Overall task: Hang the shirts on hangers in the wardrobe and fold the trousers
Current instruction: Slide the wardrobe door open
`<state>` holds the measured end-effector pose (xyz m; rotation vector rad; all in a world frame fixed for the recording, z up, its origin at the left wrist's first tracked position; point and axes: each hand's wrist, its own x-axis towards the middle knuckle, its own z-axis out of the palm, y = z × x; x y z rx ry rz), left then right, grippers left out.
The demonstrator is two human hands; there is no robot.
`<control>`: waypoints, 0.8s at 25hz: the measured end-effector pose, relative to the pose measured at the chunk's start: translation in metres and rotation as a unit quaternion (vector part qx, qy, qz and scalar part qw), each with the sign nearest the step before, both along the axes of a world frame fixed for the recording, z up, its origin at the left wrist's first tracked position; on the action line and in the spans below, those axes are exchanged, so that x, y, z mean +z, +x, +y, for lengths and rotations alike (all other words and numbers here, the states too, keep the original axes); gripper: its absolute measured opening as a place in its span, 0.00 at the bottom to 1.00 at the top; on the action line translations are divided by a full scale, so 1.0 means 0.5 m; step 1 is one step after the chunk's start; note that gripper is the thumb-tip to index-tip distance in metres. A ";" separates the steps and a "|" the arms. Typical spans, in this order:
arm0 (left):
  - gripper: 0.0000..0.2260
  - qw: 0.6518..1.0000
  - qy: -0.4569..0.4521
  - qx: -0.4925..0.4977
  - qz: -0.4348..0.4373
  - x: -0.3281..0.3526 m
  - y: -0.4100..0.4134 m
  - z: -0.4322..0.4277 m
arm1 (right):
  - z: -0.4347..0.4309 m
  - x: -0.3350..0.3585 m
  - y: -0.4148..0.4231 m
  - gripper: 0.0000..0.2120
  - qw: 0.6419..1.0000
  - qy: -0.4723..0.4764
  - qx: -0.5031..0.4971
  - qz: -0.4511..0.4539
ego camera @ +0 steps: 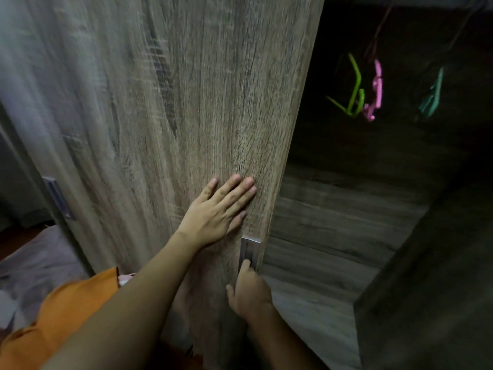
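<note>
A wood-grain sliding wardrobe door [186, 102] fills the middle of the view. My left hand [218, 209] lies flat on it with straight fingers, just above its recessed metal handle [250, 252]. My right hand [249, 292] has its fingers hooked into that handle. To the right the wardrobe stands open and dark inside. A green hanger [353, 94], a pink hanger [374, 92] and a teal hanger [433, 94] hang in there. No shirts or trousers are visible in the wardrobe.
A second door with its own metal handle [57, 197] overlaps at the left. Orange cloth [66, 311] and a grey bedsheet [34, 263] lie at the lower left. A dark inner partition [426, 276] rises at the lower right, beside the wardrobe floor [320, 303].
</note>
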<state>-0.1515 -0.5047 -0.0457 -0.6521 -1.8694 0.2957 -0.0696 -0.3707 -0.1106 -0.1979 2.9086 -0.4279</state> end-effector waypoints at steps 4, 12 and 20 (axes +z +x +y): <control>0.27 1.000 -0.002 0.008 0.001 -0.002 -0.005 -0.017 | -0.020 -0.008 -0.006 0.33 1.000 0.016 0.002 0.000; 0.27 0.998 0.017 0.024 -0.059 0.005 0.013 -0.010 | -0.007 -0.002 -0.021 0.35 0.999 0.014 0.029 -0.025; 0.27 0.923 0.186 0.202 -0.271 0.031 0.199 -0.061 | -0.024 0.032 0.037 0.12 0.996 -0.030 0.018 0.080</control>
